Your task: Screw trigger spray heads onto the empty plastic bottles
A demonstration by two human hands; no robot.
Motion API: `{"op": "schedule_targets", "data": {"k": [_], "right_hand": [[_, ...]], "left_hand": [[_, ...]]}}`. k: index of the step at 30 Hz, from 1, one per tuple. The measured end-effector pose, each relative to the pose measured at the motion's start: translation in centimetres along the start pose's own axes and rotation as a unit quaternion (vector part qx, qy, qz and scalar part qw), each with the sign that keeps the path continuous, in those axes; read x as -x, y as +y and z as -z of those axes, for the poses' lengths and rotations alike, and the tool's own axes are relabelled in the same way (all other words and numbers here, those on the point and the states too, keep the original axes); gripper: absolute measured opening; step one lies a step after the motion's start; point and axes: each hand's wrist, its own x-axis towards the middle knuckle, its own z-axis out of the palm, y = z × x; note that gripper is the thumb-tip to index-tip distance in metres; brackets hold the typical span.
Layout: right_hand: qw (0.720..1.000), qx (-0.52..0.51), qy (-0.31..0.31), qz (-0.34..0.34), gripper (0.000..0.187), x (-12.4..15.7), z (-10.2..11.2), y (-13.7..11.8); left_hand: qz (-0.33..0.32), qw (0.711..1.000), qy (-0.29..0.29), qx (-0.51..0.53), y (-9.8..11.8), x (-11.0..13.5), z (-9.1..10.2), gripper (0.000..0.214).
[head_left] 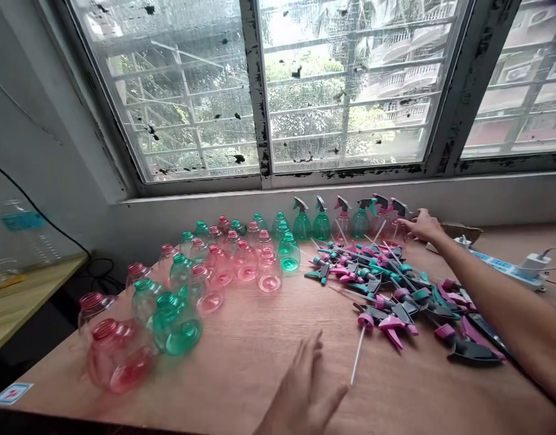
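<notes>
My left hand (302,386) is low over the table at the front, fingers spread and holding nothing. At the back right, my right hand (425,227) reaches across with its fingers apart, beside the last spray bottle (399,208) in a row by the wall. Whether the fingertips touch that bottle I cannot tell. Several assembled spray bottles, green (322,225) and pink (343,225), stand in this row. Between my hands lies a heap of loose trigger spray heads (372,272), pink, teal and black. One pink spray head (365,321) points its white tube toward my left hand.
Several uncapped pink bottles (119,356) and green bottles (175,326) stand across the left half of the table (241,338). A power strip (504,266) with plugs lies at the right, near a piece of cardboard (461,232). The window wall borders the back.
</notes>
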Motion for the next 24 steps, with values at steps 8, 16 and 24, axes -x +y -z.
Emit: {"op": "schedule_targets", "data": {"k": [8, 16, 24], "right_hand": [[0.997, 0.053, -0.032, 0.040, 0.038, 4.3, 2.9, -2.7], [0.954, 0.071, -0.161, 0.241, 0.025, 9.8, 1.5, -9.8], [0.878, 0.150, -0.327, 0.314, 0.026, 11.9, -1.3, -15.7]], "left_hand": [[0.038, 0.950, 0.158, -0.266, -0.4, -12.3, 9.8, 0.070], [0.010, 0.940, 0.141, -0.310, -2.1, -13.2, 6.7, 0.078], [-0.041, 0.937, 0.122, -0.325, 0.5, -5.3, 2.4, 0.079]]}}
